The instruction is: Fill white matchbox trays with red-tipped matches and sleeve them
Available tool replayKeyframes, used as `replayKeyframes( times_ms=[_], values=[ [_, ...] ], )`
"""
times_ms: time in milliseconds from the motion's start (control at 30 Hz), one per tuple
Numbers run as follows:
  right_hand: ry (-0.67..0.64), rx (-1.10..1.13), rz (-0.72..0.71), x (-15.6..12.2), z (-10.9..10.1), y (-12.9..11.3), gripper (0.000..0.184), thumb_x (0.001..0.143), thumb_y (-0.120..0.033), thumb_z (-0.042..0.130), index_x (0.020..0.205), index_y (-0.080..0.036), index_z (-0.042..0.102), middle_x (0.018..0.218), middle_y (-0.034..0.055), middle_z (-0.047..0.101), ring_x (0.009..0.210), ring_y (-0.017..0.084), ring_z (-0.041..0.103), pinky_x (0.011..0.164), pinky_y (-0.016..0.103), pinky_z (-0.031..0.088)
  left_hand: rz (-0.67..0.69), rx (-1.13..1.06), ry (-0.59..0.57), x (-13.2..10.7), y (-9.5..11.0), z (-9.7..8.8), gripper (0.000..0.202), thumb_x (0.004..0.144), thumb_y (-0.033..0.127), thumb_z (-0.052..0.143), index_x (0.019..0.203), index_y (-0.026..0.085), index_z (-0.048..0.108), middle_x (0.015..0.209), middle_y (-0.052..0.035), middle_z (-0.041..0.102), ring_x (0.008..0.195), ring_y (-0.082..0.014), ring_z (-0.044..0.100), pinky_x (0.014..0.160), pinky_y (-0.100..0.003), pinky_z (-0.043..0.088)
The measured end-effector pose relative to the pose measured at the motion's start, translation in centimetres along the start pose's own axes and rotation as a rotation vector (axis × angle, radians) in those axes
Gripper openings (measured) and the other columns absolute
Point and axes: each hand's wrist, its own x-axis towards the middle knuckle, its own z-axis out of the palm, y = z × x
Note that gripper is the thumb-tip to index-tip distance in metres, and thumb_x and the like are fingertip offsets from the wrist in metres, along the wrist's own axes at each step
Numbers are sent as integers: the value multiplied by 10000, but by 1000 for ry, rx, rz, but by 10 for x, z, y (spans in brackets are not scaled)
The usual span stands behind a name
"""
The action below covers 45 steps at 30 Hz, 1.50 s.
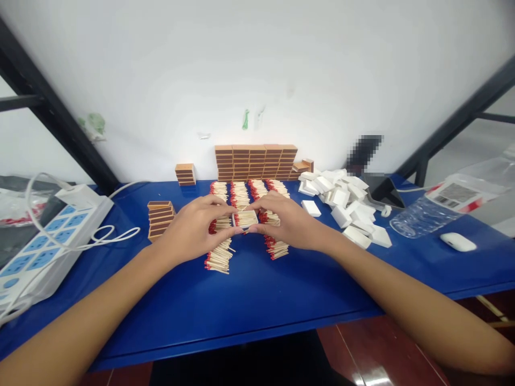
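Between my two hands is a small white matchbox tray [245, 219] with red-tipped matches lying in it. My left hand [199, 225] pinches its left end between thumb and fingers. My right hand [284, 220] grips the right end the same way, thumb at the near edge. Rows of loose matches [219, 257] with red heads lie on the table around and under the hands. Behind them, a stacked wall of brown matchbox sleeves [257, 162] stands against the white wall. My hands cover part of the match rows.
A heap of white trays [350, 201] lies right, one tray [311, 208] apart. Brown sleeves [160, 219] stand left, with a short stack [185, 174] behind. A power strip [52, 241] with cables fills the left edge. A plastic bottle [426, 214] and white earbud case [458, 242] lie right.
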Motion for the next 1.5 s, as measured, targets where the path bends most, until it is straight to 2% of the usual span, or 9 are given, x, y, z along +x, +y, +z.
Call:
replayKeyframes(
  times_ms=[133, 233, 500, 633, 800, 867, 1167, 1333, 1500],
  values=[
    [31, -54, 11, 0, -2, 4, 339, 918, -422, 767, 1154, -191, 692, 1005, 90, 706, 960, 256, 608, 854, 414, 508, 7, 62, 0, 3, -10, -11, 559, 940, 595, 659, 1320, 188, 703, 1201, -127, 728, 1138, -266, 677, 998, -413, 559],
    [50, -117, 27, 1, -4, 10, 327, 935, -437, 741, 1143, -191, 688, 1005, 102, 709, 967, 269, 613, 877, 441, 514, -110, 180, 76, 10, -34, -29, 475, 974, 533, 626, 1261, 169, 724, 1192, -129, 741, 1128, -279, 674, 1005, -425, 544],
    [136, -288, 3, 2, -12, 20, 293, 945, -382, 726, 1158, -186, 687, 1008, 109, 725, 996, 293, 599, 906, 460, 496, -354, 513, -151, 41, -108, -49, 381, 936, 374, 603, 1214, 157, 747, 1155, -159, 764, 1151, -365, 652, 945, -451, 516],
    [177, -359, 41, 3, -21, 29, 322, 933, -397, 739, 1148, -163, 688, 1012, 122, 735, 1003, 312, 601, 862, 456, 492, -382, 506, -163, 48, -107, -56, 404, 922, 319, 551, 1250, 167, 732, 1180, -134, 761, 1187, -339, 646, 942, -402, 498],
    [222, -428, 73, 2, -33, 46, 309, 948, -398, 706, 1151, -165, 698, 1040, 133, 749, 1024, 332, 603, 905, 496, 486, -558, 337, -447, 31, -101, -85, 422, 801, 492, 724, 1080, 182, 784, 928, -78, 788, 830, -258, 696, 754, -323, 487],
    [213, -445, 93, 1, -35, 48, 304, 952, -403, 697, 1143, -167, 703, 1042, 133, 753, 1022, 332, 605, 907, 493, 482, -591, 288, -500, 20, -105, -97, 476, 775, 513, 747, 1111, 176, 780, 968, -78, 794, 867, -246, 700, 765, -311, 487],
    [195, -447, 136, 2, -35, 48, 291, 959, -426, 673, 1108, -177, 701, 1032, 120, 745, 1030, 316, 590, 893, 452, 444, -636, 182, -455, -11, -119, -103, 461, 769, 501, 724, 1121, 207, 777, 1068, -66, 803, 1000, -265, 695, 850, -313, 453],
    [193, -440, 144, 3, -34, 51, 300, 950, -429, 683, 1106, -174, 705, 1027, 128, 746, 1021, 320, 595, 878, 456, 448, -639, 115, -501, -17, -124, -97, 563, 782, 674, 683, 1059, 197, 795, 1046, -54, 816, 951, -266, 704, 823, -300, 467],
    [220, -400, 90, 4, -33, 45, 297, 953, -419, 679, 1114, -170, 694, 1004, 121, 740, 1015, 322, 592, 884, 461, 467, -625, 98, -342, -12, -103, -99, 743, 918, 791, 481, 1238, 168, 729, 1191, -61, 785, 1060, -275, 681, 921, -320, 469]
  ],
)
